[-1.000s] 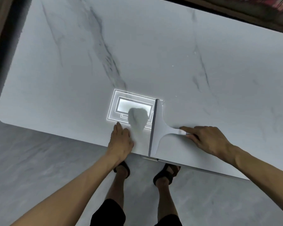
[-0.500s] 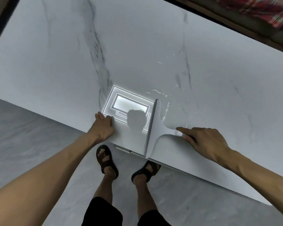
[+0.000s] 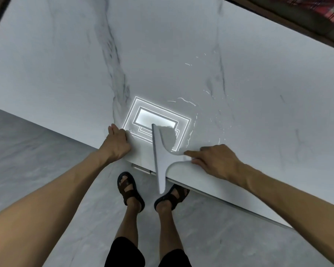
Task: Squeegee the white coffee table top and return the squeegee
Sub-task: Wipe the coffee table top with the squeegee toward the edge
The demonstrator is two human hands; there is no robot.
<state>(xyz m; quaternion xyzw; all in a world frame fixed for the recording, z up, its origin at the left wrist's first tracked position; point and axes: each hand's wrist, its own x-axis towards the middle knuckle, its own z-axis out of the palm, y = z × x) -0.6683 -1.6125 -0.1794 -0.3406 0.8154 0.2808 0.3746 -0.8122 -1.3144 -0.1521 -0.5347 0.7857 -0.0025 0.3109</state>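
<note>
The right hand (image 3: 218, 162) pinches the handle of the white T-shaped plastic squeegee (image 3: 159, 157), whose blade overhangs the near edge of the white marble-veined coffee table top (image 3: 181, 54). The left hand (image 3: 116, 144) lies flat, fingers together, on that edge; no writing is readable

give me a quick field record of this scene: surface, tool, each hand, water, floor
surface: white coffee table top, marbled with grey veins, reflecting a ceiling light
tool: white squeegee, blade running across the near table edge, its lower end past the edge over the floor
right hand: gripping the squeegee handle
left hand: flat on the near table edge, left of the blade, holding nothing
water: thin streaks and drops right of and beyond the blade
floor: grey, with two sandalled feet
</note>
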